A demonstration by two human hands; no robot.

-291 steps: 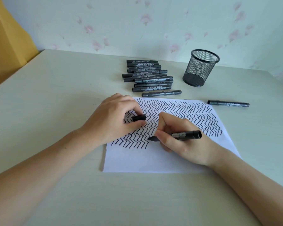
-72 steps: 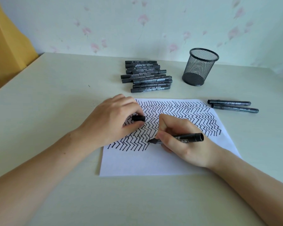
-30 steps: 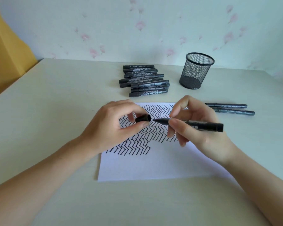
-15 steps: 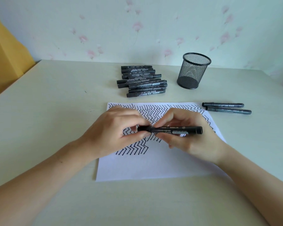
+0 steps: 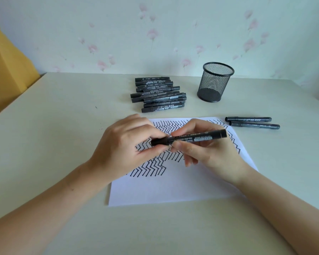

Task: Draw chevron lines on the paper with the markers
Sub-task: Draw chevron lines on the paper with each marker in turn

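At frame centre, both hands are gripping one marker above the paper: the left hand is pinching its cap end, the right hand is grasping the barrel. More markers are lying upper centre, two at right.

Open counter left and front; clutter at the back and right.

Both hands meet over the middle of the paper, the left hand and right hand sharing a grip on one marker held level above the sheet, so the centre is blocked. Behind them a pile of markers lies near the paper's far edge, with a mesh cup standing to its right, a gap between them. Two loose markers lie just beside the paper's right corner. The counter is bare on the left and along the near edge.
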